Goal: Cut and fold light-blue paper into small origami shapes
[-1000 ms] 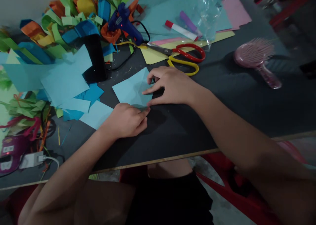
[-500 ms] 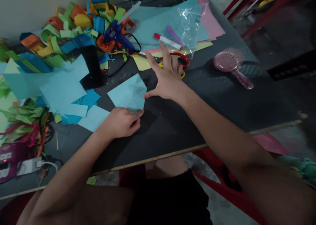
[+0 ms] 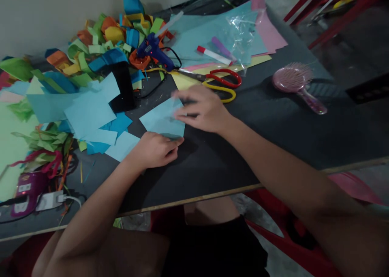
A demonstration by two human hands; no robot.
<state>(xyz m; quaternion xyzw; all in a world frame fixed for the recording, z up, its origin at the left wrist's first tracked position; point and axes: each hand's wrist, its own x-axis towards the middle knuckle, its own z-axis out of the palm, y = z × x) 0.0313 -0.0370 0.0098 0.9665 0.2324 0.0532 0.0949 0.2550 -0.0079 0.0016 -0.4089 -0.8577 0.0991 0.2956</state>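
A piece of light-blue paper (image 3: 159,117) lies on the dark table, its right part partly covered by my right hand. My left hand (image 3: 158,150) rests at the paper's lower edge, fingers curled and the index fingertip pressing near the lower right corner. Over the right edge hovers my right hand (image 3: 203,108), its fingers apart and smeared by motion; whether they touch the paper I cannot tell. Just beyond that hand lie scissors (image 3: 226,78) with one red and one yellow handle.
Light-blue paper pieces (image 3: 89,114), a black object (image 3: 123,86) and a blue glue gun (image 3: 154,52) lie left and behind. Colourful paper loops (image 3: 100,41) line the wall. Markers (image 3: 214,55) lie on stacked sheets; a pink hairbrush (image 3: 299,86) is at right, a power strip (image 3: 50,200) front left.
My right hand has drawn its spread fingers in and come over the paper's right side. My left hand stays at the lower edge. The whole view has shifted slightly.
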